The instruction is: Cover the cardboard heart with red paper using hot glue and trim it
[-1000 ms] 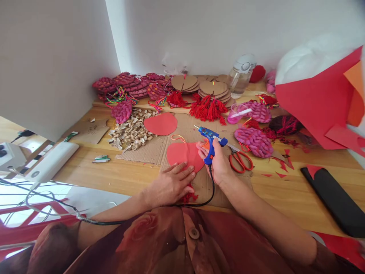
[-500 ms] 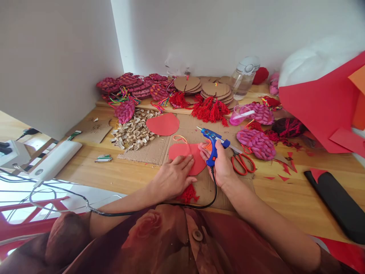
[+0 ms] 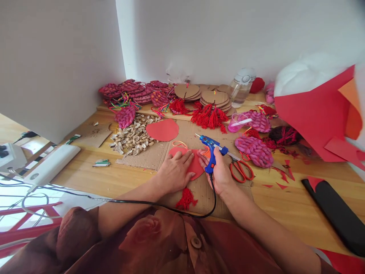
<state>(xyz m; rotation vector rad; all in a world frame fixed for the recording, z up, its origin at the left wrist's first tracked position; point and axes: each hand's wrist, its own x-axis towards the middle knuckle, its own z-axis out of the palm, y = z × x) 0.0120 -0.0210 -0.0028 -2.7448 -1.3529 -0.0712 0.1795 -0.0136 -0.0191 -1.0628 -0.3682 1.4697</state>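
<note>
The red disc (image 3: 196,170) lies just below the middle of the frame, partly under the left hand (image 3: 175,173), whose flattened fingers press on it; the right hand (image 3: 221,173) is closed around the blue glue gun (image 3: 212,152) just to its right. The left hand is the nearer one, and the gun's long axis slants from lower right to upper left, so its nozzle points past the disc's upper edge, not down at it.

A clear bottle (image 3: 240,90) stands upright near the wall (image 3: 199,42).
</note>
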